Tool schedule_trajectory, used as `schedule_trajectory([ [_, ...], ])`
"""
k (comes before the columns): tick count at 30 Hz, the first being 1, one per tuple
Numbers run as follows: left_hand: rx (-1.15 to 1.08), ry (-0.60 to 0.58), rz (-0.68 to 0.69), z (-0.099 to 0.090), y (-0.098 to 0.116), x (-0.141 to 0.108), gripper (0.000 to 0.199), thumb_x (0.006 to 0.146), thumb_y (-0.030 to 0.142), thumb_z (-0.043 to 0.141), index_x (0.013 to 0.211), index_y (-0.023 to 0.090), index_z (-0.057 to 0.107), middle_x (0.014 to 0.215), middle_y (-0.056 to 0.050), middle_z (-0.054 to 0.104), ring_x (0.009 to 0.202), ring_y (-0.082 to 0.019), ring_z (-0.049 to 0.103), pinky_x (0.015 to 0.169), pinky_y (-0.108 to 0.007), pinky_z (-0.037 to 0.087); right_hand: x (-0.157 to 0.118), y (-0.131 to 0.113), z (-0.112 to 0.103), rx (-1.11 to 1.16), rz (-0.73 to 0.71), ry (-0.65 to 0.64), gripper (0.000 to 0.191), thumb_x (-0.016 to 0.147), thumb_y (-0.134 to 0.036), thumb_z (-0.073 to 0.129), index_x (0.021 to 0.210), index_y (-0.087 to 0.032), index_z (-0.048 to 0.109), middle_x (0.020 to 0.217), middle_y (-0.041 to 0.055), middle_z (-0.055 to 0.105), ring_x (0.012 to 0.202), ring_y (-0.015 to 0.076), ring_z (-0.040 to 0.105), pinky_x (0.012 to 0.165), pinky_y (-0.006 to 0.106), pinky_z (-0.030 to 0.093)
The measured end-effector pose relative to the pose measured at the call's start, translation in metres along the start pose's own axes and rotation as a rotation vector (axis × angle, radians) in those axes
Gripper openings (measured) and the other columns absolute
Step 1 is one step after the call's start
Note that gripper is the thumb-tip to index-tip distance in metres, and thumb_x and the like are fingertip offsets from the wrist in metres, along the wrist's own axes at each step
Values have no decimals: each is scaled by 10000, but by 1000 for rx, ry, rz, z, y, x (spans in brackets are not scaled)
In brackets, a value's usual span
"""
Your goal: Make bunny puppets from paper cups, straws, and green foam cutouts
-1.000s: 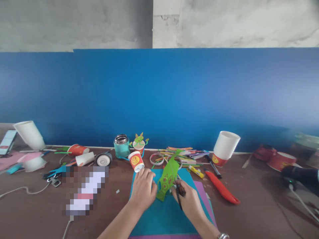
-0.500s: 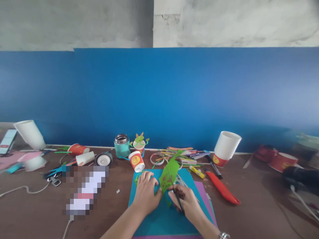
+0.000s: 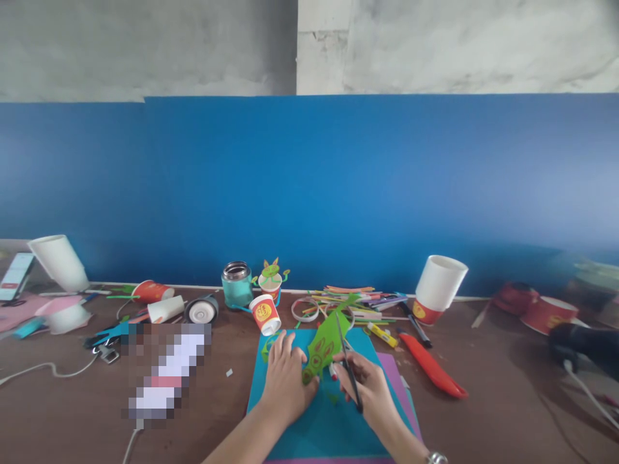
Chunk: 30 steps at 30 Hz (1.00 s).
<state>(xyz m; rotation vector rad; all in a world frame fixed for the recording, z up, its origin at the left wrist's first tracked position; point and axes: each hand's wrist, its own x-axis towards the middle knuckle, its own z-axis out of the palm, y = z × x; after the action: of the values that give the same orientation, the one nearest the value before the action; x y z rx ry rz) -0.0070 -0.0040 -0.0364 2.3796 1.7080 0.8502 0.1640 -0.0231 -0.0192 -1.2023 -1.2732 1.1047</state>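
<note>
- The blue sheet lay on the brown table, with a purple sheet showing past its right edge.
- The green paper, marked with drawn pointed shapes, was over the middle of the blue sheet; in the view, its tip reached past the sheet's far edge.
- The left hand was palm down over the blue sheet's left half, fingers spread, thumb at the lower end of the green paper (whether it pinched or only pressed the paper could not be determined).
- The right hand was above the blue sheet's right half, fingers curled around the scissors; the blades pointed away from the person, across the green paper's right edge.
- A green scrap lay at the blue sheet's far left corner.
- A red-and-white cup leaned just beyond that corner of the blue sheet.
- A tape roll and coloured sticks were beyond the blue sheet's far edge.
- A yellow tube lay just beside the blue sheet's far right corner.
</note>
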Motion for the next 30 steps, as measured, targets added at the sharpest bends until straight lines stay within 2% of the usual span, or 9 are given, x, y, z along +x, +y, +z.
schedule_trajectory([
  [2,-16,10,-4,1,0,1,162,667,222,643,805,193,562,1305,-151,491,1323,-361,304,1029,-543,303,-1,-4,0,-10,15,-23,464,669,-575,668,825,-143,602,499,-32,489,430,111,438,416,232,368],
  [5,-41,88,-34,-2,2,4,146,653,181,628,776,199,552,1200,-128,554,1257,-342,391,990,-502,344,-3,-8,2,-46,41,-63,486,662,-592,661,828,-138,613,486,-36,485,413,106,435,410,234,388],
  [8,-53,174,-95,-13,4,9,98,715,213,569,803,213,527,963,-71,621,1039,-287,541,881,-448,398,-3,-6,2,-74,57,-124,484,661,-597,658,833,-146,623,468,-50,463,397,96,421,396,222,390],
  [10,-61,206,-119,-19,4,12,77,769,247,523,838,216,512,859,-41,628,905,-254,582,833,-424,397,-3,-2,2,-89,79,-179,472,661,-591,661,833,-153,629,470,-55,454,385,86,413,382,209,380],
  [17,-101,341,-68,-22,1,13,114,835,274,491,928,212,469,858,-55,683,837,-242,651,843,-402,368,-3,5,0,-140,177,-295,428,682,-555,661,837,-158,625,488,-52,480,372,74,438,338,171,348],
  [26,-110,336,-52,-19,1,13,105,869,274,468,940,211,422,862,-61,687,851,-241,657,837,-399,365,-2,-3,-5,-160,247,-377,431,651,-539,683,787,-138,606,443,-59,476,383,79,455,332,161,371],
  [30,-115,318,-63,-19,0,12,115,870,277,469,945,201,425,868,-71,674,839,-242,646,824,-409,384,-1,-9,-10,-151,268,-419,394,669,-516,678,756,-138,612,436,-48,503,353,65,436,318,145,337],
])
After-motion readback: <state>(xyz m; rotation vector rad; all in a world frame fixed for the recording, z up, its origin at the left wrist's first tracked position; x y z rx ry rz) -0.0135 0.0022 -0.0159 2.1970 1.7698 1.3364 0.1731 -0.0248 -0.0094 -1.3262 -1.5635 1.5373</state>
